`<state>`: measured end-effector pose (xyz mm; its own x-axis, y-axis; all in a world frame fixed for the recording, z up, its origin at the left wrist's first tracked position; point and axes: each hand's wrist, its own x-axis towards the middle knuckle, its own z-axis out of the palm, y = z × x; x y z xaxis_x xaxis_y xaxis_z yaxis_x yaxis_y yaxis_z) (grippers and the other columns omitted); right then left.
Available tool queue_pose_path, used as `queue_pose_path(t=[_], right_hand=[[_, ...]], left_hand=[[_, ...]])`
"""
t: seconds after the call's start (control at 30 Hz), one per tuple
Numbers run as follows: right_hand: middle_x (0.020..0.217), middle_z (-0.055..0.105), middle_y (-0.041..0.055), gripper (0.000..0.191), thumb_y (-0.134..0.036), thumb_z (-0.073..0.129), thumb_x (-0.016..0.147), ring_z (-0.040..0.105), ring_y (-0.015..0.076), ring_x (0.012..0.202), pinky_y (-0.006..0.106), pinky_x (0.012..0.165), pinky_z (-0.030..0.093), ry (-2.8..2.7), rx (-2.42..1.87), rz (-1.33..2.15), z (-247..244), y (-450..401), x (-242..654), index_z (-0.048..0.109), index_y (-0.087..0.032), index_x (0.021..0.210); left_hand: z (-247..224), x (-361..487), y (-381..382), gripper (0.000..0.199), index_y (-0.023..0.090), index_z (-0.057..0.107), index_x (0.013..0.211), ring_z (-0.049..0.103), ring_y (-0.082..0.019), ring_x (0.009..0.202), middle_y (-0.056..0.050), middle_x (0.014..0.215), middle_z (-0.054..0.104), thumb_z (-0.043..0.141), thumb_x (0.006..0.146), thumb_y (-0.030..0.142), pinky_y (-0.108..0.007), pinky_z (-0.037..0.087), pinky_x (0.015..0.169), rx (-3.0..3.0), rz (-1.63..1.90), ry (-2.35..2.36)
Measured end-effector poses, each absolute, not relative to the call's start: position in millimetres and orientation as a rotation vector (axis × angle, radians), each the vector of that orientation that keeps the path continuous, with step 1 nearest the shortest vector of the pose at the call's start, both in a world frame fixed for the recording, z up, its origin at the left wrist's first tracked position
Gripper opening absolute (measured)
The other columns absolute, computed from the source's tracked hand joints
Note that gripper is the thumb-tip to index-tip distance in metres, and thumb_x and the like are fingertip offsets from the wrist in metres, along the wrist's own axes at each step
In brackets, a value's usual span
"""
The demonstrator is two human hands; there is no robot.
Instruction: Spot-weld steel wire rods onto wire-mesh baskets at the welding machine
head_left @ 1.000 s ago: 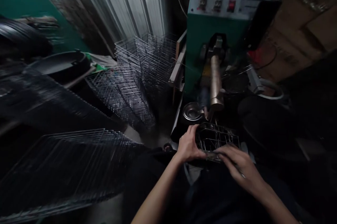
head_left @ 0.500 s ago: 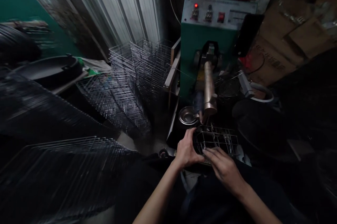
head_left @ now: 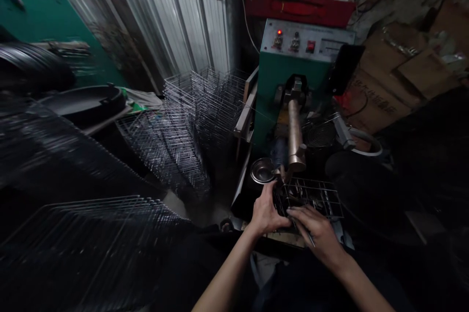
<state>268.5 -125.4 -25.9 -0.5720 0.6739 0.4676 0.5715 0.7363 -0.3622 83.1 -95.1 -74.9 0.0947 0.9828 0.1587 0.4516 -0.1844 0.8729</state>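
Observation:
A small wire grid frame (head_left: 331, 198) lies under the electrode tip (head_left: 283, 175) of a welding machine. My left hand (head_left: 266, 212) is closed on the frame's left side, thumb pointing right and fingers reaching up beside the tip. At the near edge, my right hand (head_left: 319, 228) has its fingers together on the frame's wires. A thin metal wire (head_left: 308, 234) shows below those fingers; whether it belongs to the frame I cannot tell. Above the frame a copper-coloured cylinder arm (head_left: 296, 136) slants down from the green machine (head_left: 262, 106). Dim light hides the frame's inner part.
A round metal dish (head_left: 262, 171) sits left of the electrode. Stacked wire grids (head_left: 176, 141) stand at left, with more grids (head_left: 91, 224) nearer me. A black pan (head_left: 84, 101) lies behind them. Cardboard boxes (head_left: 381, 92) and a phone-like black slab (head_left: 344, 68) are at right.
My view has tilted up, so the scene sits lower in the picture. The wire frame and both hands have shifted slightly right. A thin wire now shows below my right fingers.

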Motion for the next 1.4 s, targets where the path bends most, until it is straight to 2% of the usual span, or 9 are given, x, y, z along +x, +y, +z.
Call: queue_pose_path(t=[0.2, 0.5, 0.7, 0.97, 1.4], right_hand=[[0.111, 0.073, 0.0058, 0.029, -0.011, 0.050, 0.099, 0.070, 0.0220, 0.102, 0.039, 0.091, 0.058, -2.346, -0.927, 0.230, -26, -119, 267, 0.063, -0.024, 0.122], [0.109, 0.071, 0.0047, 0.027, -0.011, 0.052, 0.098, 0.067, 0.0207, 0.101, 0.033, 0.089, 0.056, -2.284, -0.970, 0.347, -23, -118, 268, 0.062, -0.025, 0.120], [0.096, 0.067, 0.0041, 0.017, -0.011, 0.055, 0.096, 0.066, 0.0202, 0.089, 0.031, 0.078, 0.054, -2.231, -1.065, 0.424, -20, -120, 259, 0.062, -0.024, 0.105], [0.099, 0.066, 0.0028, 0.022, -0.007, 0.054, 0.095, 0.065, 0.0185, 0.091, 0.030, 0.082, 0.052, -2.213, -1.046, 0.473, -18, -115, 258, 0.062, -0.025, 0.107], [0.093, 0.066, 0.0020, 0.011, -0.015, 0.058, 0.096, 0.066, 0.0187, 0.086, 0.030, 0.078, 0.052, -2.131, -1.057, 0.391, -19, -89, 251, 0.062, -0.025, 0.100]], left_hand=[[-76, 81, -89, 0.111, 0.025, 0.033, 0.141, 0.059, -0.035, 0.121, -0.009, 0.140, 0.053, 0.088, 0.044, 0.029, -0.050, 0.051, 0.100, 1.688, 1.039, 1.430], [-76, 82, -92, 0.105, 0.028, 0.035, 0.142, 0.063, -0.033, 0.115, -0.008, 0.136, 0.056, 0.085, 0.050, 0.032, -0.046, 0.053, 0.094, 1.713, 1.082, 1.433], [-73, 74, -84, 0.107, 0.026, 0.038, 0.139, 0.061, -0.032, 0.119, -0.008, 0.134, 0.058, 0.089, 0.045, 0.030, -0.045, 0.049, 0.101, 1.740, 1.047, 1.358], [-73, 70, -73, 0.108, 0.027, 0.037, 0.142, 0.060, -0.033, 0.120, -0.008, 0.137, 0.055, 0.088, 0.047, 0.031, -0.046, 0.050, 0.102, 1.782, 1.026, 1.374], [-74, 70, -51, 0.101, 0.026, 0.039, 0.140, 0.059, -0.033, 0.121, -0.009, 0.137, 0.055, 0.085, 0.051, 0.030, -0.047, 0.049, 0.102, 1.772, 1.033, 1.424]])
